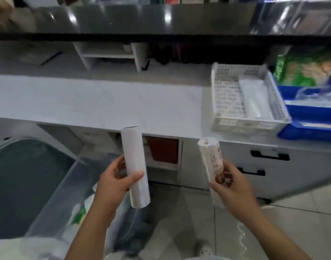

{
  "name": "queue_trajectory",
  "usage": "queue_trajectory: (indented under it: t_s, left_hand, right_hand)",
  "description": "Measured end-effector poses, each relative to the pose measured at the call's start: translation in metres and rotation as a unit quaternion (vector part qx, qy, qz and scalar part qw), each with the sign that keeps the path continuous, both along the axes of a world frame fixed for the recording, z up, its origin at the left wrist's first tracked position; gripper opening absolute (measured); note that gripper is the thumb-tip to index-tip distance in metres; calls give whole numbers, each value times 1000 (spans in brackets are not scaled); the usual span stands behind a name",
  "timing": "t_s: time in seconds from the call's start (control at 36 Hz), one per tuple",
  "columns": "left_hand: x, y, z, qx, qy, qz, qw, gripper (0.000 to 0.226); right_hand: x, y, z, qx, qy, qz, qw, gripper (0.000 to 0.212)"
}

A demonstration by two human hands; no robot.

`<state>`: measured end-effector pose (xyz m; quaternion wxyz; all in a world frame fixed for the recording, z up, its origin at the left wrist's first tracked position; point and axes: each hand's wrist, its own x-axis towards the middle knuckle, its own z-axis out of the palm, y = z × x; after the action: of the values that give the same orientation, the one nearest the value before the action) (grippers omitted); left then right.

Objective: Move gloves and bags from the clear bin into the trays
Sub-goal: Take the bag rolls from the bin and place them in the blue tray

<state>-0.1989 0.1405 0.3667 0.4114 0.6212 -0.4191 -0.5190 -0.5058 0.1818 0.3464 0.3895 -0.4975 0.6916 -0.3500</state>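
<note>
My left hand (114,180) grips a plain white roll of bags (135,166), held nearly upright in front of the counter edge. My right hand (228,186) holds a second roll (212,162), wrapped in plastic with brown print, tilted slightly left. The clear bin (54,199) sits low at the left with white and green packets inside. On the counter at the right stands a white perforated tray (279,107) with a white roll lying in it. A blue tray (311,113) beside it holds clear packets.
The grey counter (97,104) runs across the middle, with a white shelf unit (108,53) at its back. White drawers with black handles (269,156) sit under the trays. A green package (301,70) lies behind the blue tray. Tiled floor below.
</note>
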Motion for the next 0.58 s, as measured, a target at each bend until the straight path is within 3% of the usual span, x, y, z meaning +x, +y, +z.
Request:
queue_trajectory:
  t_s: [0.19, 0.39, 0.58]
  left_hand:
    - [-158, -17, 5, -28, -3, -127, 991, 71]
    - [-269, -36, 25, -33, -39, -267, 962, 80]
    - [-361, -87, 52, -91, -64, -370, 922, 66]
  right_hand:
    - [-135, 35, 3, -38, -55, -134, 989, 55]
    - [-210, 80, 0, -43, -67, -234, 969, 58]
    - [-256, 99, -9, -48, -57, -331, 941, 62]
